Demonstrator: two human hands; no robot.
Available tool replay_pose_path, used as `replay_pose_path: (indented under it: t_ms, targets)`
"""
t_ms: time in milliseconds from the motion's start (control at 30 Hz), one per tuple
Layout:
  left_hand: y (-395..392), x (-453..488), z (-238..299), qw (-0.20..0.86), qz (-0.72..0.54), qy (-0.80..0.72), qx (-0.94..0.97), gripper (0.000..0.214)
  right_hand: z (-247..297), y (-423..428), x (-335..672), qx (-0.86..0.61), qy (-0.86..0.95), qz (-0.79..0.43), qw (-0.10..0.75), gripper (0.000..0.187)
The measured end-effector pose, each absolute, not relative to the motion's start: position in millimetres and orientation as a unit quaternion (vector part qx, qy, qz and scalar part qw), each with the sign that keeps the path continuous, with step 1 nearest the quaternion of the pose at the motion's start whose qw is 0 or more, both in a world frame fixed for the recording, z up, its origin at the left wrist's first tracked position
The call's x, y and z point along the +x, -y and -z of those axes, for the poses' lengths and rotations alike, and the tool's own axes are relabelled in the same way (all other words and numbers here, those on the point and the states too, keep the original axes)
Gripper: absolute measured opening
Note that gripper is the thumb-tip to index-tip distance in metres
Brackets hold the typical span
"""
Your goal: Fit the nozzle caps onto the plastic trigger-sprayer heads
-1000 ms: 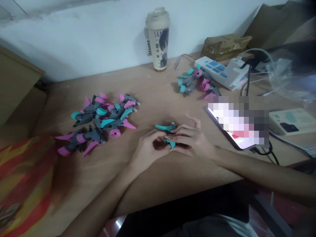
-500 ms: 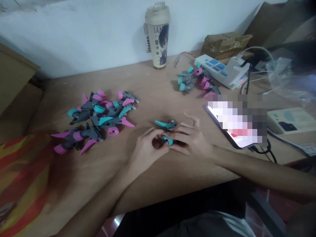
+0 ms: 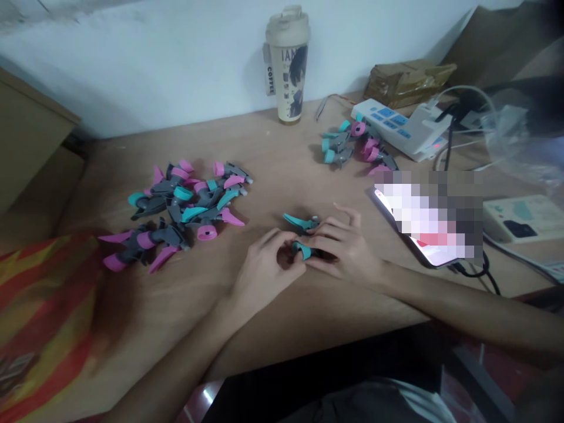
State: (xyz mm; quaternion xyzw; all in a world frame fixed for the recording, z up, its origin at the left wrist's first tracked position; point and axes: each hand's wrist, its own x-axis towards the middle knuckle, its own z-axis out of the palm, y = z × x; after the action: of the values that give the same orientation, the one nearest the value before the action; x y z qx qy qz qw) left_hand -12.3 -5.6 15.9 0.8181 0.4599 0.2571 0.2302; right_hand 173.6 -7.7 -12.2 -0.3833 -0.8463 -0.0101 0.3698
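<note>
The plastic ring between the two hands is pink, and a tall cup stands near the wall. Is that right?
Not the colour: the head view shows the ring between the left hand and right hand is teal. The tall cup does stand near the wall.

A lidded cup (image 3: pixel 287 73) stands left of a white power strip (image 3: pixel 391 122).

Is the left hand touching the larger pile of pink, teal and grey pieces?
Apart. The head view shows bare tabletop between the left hand and the pile, even at its nearest pink lever.
</note>
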Motion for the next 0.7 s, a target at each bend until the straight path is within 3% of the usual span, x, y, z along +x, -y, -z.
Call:
replay_pose_path:
  t_ms: [333, 700]
  targets:
    - [24, -5, -19, -0.003, -0.261, -0.496, 0.828, 0.009, 9, 10, 173, -0.420, 0.835, 0.011, 0.354, 0.015]
    - [32, -1, -17, -0.074, -0.229, -0.526, 0.816, 0.002, 9, 13, 168, -0.423, 0.835, 0.007, 0.351, 0.015]
